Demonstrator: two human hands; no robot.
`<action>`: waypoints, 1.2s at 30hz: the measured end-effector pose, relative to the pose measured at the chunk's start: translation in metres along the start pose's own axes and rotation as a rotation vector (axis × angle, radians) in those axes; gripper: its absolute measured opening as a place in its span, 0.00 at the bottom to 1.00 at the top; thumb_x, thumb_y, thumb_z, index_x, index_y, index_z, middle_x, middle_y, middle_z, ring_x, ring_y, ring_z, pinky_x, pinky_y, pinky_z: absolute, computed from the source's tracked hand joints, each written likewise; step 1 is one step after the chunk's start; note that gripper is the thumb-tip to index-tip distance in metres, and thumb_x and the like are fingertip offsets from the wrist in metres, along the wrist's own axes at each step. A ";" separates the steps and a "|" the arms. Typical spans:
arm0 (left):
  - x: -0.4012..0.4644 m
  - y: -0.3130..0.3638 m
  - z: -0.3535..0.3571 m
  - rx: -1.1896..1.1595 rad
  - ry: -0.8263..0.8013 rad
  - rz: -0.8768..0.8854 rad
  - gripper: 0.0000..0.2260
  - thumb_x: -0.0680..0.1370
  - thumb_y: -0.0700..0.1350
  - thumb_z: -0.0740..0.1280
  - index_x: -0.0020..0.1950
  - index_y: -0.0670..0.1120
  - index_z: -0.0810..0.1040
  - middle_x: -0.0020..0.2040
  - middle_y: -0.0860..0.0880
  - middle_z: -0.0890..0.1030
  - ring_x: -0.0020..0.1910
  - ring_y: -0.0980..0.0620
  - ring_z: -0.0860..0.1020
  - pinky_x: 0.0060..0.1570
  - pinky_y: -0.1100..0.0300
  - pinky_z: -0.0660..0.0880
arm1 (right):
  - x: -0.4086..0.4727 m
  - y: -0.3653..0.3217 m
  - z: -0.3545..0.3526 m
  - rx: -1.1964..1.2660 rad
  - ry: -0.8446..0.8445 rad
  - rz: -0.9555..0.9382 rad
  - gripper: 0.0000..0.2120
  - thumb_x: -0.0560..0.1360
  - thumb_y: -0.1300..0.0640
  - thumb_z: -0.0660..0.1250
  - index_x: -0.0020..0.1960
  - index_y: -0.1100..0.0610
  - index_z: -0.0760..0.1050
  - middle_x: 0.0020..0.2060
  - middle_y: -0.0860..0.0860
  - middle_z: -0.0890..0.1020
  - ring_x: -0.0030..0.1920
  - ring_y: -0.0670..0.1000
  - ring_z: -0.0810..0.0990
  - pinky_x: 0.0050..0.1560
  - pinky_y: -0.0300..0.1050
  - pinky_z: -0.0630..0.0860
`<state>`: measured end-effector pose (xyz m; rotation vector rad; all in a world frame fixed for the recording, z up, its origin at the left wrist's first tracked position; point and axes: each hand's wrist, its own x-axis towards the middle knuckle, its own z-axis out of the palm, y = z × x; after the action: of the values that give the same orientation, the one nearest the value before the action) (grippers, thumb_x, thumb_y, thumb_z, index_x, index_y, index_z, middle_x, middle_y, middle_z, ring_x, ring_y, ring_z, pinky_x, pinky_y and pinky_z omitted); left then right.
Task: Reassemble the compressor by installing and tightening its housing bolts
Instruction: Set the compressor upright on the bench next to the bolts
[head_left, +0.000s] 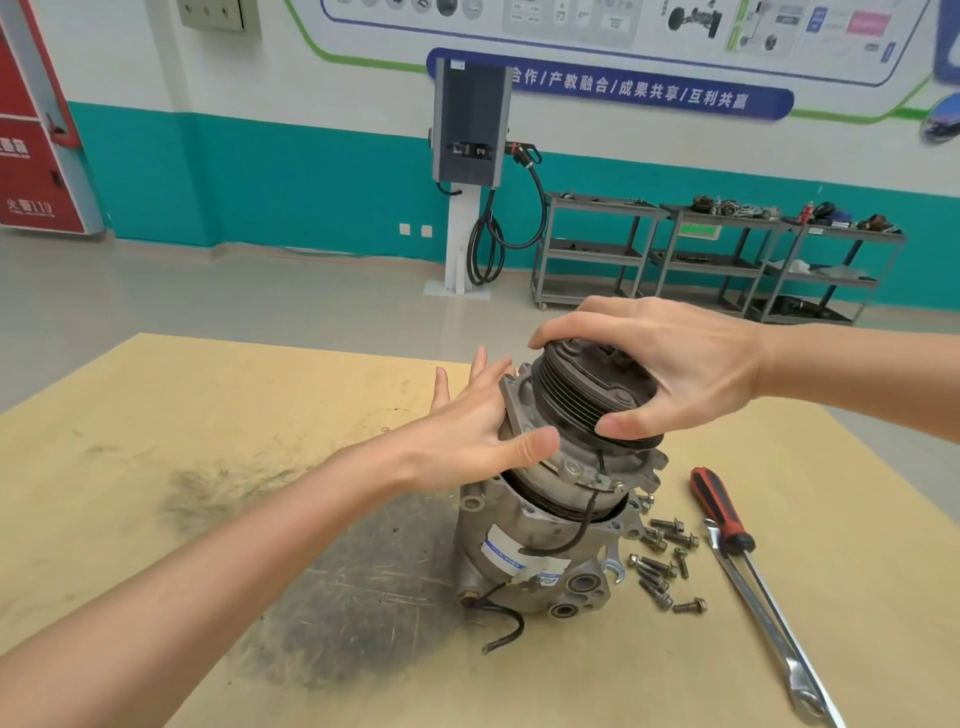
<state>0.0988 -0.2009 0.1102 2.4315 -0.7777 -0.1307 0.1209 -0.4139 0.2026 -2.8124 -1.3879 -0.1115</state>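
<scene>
Scuffed tan table (156, 441). Compressor (545, 535) upright near its middle, front housing (571, 447) tilted on top. Right hand (670, 364) curled over the pulley (587, 384), gripping it. Left hand (478, 431) pressed against the housing's side, fingers straight. Wrench (769, 623) and screwdriver (722, 512) to the right. Loose bolts (662, 561) beside the base.

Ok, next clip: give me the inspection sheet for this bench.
Surface: tan table, dark scuffed patch at centre.
Job's things: compressor upright, front housing tilted, not seated; loose bolts beside it.
Clutter: screwdriver and wrench at the right.
Grippers: left hand pressed flat on the housing; right hand grips the pulley.
Cables: black lead over the body, loose end on the table.
Surroundings: charging post, shelving carts.
</scene>
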 end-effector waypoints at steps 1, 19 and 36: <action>-0.001 -0.001 0.001 0.015 0.003 -0.006 0.55 0.55 0.84 0.39 0.78 0.59 0.46 0.79 0.45 0.38 0.73 0.51 0.27 0.68 0.36 0.29 | 0.000 -0.001 0.000 -0.007 0.001 -0.007 0.38 0.65 0.27 0.56 0.71 0.42 0.58 0.56 0.50 0.73 0.51 0.51 0.75 0.49 0.49 0.76; -0.029 -0.021 0.005 -0.130 0.080 -0.081 0.62 0.51 0.81 0.63 0.78 0.57 0.44 0.75 0.64 0.42 0.73 0.68 0.37 0.74 0.45 0.35 | 0.002 -0.002 0.003 -0.030 -0.038 0.002 0.37 0.64 0.26 0.53 0.70 0.37 0.55 0.57 0.49 0.70 0.53 0.50 0.71 0.46 0.44 0.70; -0.039 -0.034 0.018 -0.445 0.187 -0.093 0.58 0.54 0.75 0.71 0.77 0.56 0.52 0.73 0.64 0.61 0.71 0.70 0.58 0.71 0.63 0.58 | -0.005 -0.006 0.011 0.229 -0.086 0.058 0.37 0.66 0.27 0.56 0.72 0.30 0.47 0.69 0.42 0.61 0.67 0.45 0.64 0.60 0.41 0.66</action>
<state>0.0794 -0.1655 0.0739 2.0209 -0.4906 -0.0982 0.1141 -0.4140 0.1912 -2.6919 -1.2422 0.1606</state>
